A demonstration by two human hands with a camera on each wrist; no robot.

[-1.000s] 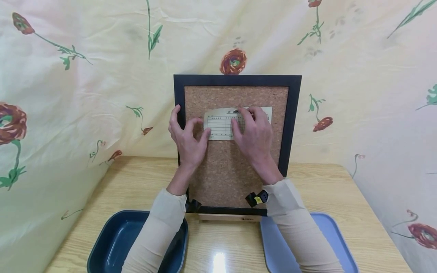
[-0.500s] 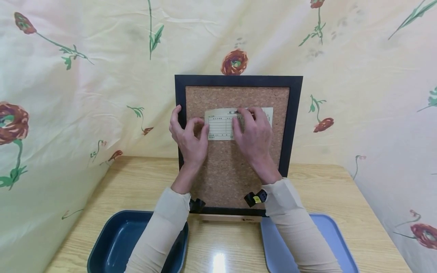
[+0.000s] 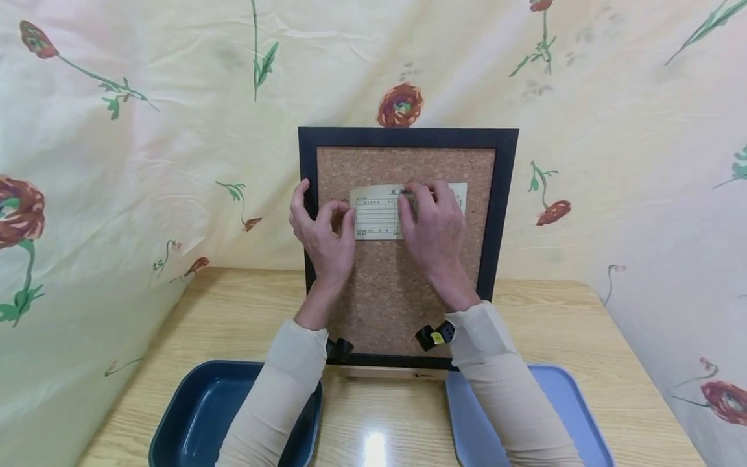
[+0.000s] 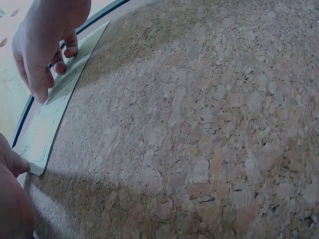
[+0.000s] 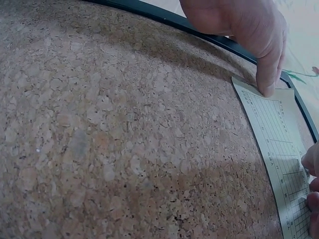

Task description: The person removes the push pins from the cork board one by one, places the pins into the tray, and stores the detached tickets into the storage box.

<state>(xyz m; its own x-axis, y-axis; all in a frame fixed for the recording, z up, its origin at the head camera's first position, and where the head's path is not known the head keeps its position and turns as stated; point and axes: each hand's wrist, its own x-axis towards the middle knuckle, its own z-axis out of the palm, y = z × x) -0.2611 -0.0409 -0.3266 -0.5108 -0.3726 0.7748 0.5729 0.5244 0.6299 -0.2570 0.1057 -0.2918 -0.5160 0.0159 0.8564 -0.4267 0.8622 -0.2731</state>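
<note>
A black-framed cork board (image 3: 408, 292) stands upright on a wooden stand. A pale printed paper slip (image 3: 376, 217) lies flat against its upper half. My left hand (image 3: 323, 233) presses the slip's lower left corner with its thumb (image 4: 11, 163), and its other fingers lie along the frame's left edge. My right hand (image 3: 433, 224) covers the slip's right half. Its thumb and forefinger are curled at a small dark pin (image 3: 404, 191) on the slip's top edge. The right wrist view shows the left thumb tip (image 5: 266, 84) on the slip (image 5: 279, 149).
On the wooden table (image 3: 233, 311), a dark blue tray (image 3: 192, 415) sits at the front left and a light blue tray (image 3: 560, 395) at the front right. A floral cloth (image 3: 146, 130) hangs behind and on both sides.
Both hands stay on the slip. The left forearm has shifted slightly right and the right fingers have drawn a little closer together at the top edge.
</note>
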